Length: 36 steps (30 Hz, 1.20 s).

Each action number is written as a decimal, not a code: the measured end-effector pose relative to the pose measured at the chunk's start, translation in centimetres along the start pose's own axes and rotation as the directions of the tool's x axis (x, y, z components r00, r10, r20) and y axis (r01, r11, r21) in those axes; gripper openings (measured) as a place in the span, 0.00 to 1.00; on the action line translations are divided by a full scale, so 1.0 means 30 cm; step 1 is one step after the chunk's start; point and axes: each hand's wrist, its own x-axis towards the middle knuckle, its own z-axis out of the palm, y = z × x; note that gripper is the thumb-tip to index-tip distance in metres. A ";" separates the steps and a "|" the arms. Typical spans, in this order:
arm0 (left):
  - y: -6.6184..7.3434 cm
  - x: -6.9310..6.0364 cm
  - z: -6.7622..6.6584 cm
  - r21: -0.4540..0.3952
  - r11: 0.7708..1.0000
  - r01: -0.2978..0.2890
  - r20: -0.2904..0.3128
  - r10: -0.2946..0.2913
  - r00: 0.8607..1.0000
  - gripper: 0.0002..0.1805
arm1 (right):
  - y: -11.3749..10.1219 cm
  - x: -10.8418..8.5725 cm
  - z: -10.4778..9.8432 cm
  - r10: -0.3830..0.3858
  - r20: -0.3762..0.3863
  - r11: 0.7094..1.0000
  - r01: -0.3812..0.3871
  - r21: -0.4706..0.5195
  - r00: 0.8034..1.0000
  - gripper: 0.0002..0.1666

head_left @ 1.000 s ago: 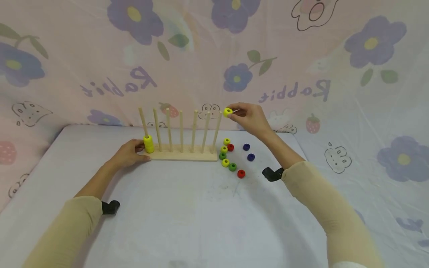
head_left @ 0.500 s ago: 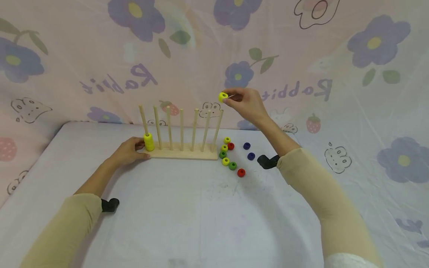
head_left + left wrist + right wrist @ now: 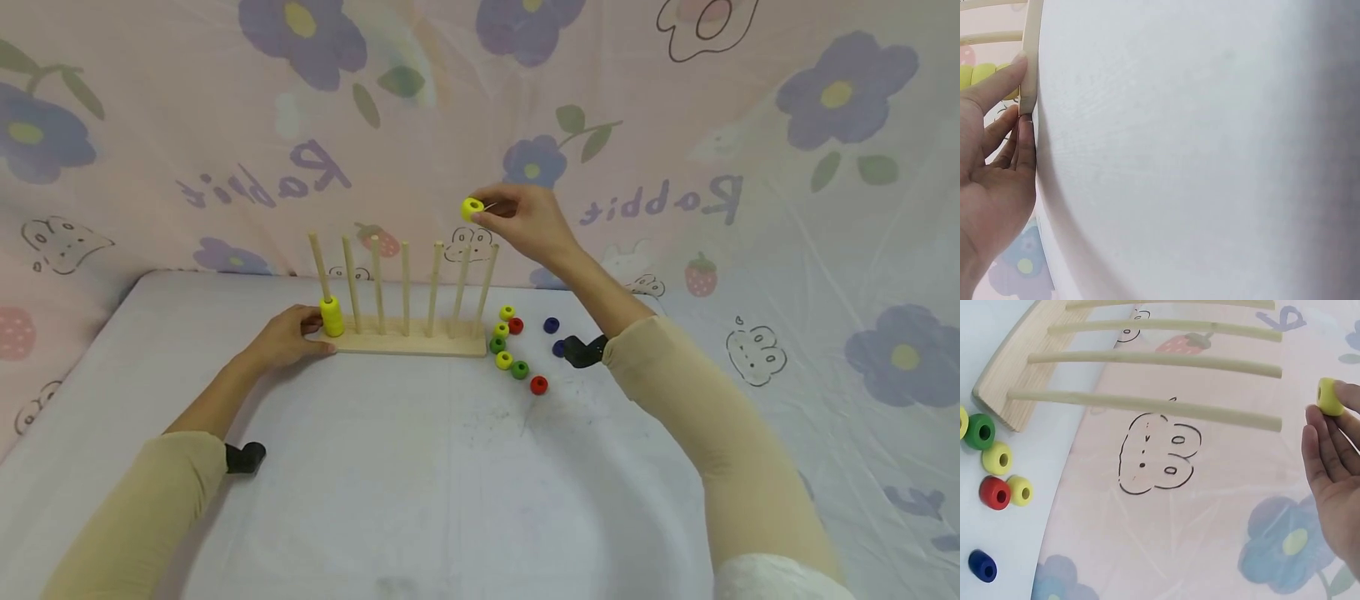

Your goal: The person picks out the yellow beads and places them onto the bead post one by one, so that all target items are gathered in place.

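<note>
My right hand [image 3: 528, 221] pinches a yellow bead [image 3: 472, 209] between thumb and fingers, up above the right-hand pegs. In the right wrist view the same yellow bead [image 3: 1330, 397] shows apart from the peg tips. A wooden peg stand [image 3: 412, 344] with several upright dowels is on the table. Its leftmost peg [image 3: 319, 267] carries a stack of yellow beads [image 3: 332, 317]; the other pegs are bare. My left hand [image 3: 288, 337] holds the stand's left end. In the left wrist view, the thumb of the left hand [image 3: 997, 169] lies on the base and the fingers touch its end.
Right of the stand lie loose beads: yellow [image 3: 503, 360], green [image 3: 520, 369], red [image 3: 538, 385] and blue [image 3: 551, 325]. A black wrist mount [image 3: 585, 352] partly covers another blue bead. White cloth [image 3: 420, 467] covers the table; a patterned curtain [image 3: 420, 125] hangs behind.
My right hand has risen and moved left with the yellow bead, from beside the rightmost peg to above the pegs. The left hand stays at the stand's end.
</note>
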 end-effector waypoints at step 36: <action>0.003 0.002 -0.003 -0.016 0.999 0.041 -0.004 -0.041 0.999 0.47 | -0.134 0.169 0.210 -0.111 0.139 0.991 0.099 0.088 0.984 0.16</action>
